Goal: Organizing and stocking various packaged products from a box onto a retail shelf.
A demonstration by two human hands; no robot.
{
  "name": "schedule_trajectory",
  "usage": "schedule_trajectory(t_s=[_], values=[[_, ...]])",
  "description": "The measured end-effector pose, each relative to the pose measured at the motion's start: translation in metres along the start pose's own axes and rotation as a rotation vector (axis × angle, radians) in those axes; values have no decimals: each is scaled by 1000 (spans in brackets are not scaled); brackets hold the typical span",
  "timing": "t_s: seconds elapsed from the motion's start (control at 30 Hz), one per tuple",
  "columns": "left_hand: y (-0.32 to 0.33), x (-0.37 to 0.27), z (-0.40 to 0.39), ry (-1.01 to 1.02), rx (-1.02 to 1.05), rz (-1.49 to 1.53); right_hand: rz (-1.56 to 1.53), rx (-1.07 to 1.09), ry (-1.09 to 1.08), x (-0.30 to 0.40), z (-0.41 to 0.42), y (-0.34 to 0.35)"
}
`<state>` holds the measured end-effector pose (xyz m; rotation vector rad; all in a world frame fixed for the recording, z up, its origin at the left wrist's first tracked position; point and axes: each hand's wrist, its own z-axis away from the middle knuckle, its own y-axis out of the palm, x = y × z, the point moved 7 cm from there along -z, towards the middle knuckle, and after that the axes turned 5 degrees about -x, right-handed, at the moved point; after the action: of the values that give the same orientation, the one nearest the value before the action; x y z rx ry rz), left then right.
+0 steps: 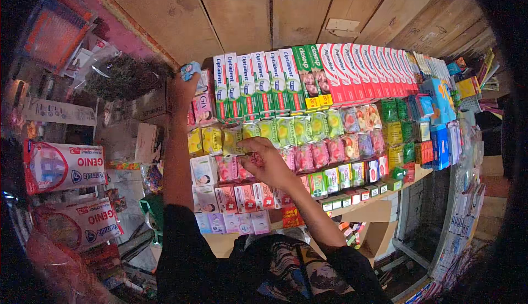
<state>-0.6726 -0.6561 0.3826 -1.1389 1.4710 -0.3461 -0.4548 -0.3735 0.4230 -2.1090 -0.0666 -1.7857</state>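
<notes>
My left hand point(188, 82) reaches up to the far left corner of the goods, gripping a small light-blue packet or cloth point(190, 70). Beneath it stand pink GIV soap boxes point(203, 112). Over the middle soap rows hovers my right hand point(268, 164), its thumb and forefinger apart at the tips. A small reddish crumpled item point(258, 159) sits in the curl of that hand; its kind is unclear. Yellow and green Harmony soap packs point(287, 131) lie just beyond, with pink soap packs point(304, 159) to the right. Part of both rows is hidden by my hand and forearms.
Upright toothpaste boxes of Ciptadent point(259, 83), Close Up point(307, 75) and Pepsodent point(363, 73) line the wooden plank wall point(239, 11). Formula toothbrush packs point(66, 166) hang at left. An open cardboard box point(377, 229) stands below the shelf edge. More packets point(439, 102) crowd the right.
</notes>
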Motion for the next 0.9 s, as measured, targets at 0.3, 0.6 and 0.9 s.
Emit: schedule_trajectory(t_s=[0.3,0.6,0.9], values=[[-57,-7,101,171,-59,-48,-8,34,-15,4,-8,12],[-39,-6,124,109,-119,54,-14,67,-50,14,-9,18],[-28,-12,132,-12,-105,-1,-30,44,-78,13,-7,15]])
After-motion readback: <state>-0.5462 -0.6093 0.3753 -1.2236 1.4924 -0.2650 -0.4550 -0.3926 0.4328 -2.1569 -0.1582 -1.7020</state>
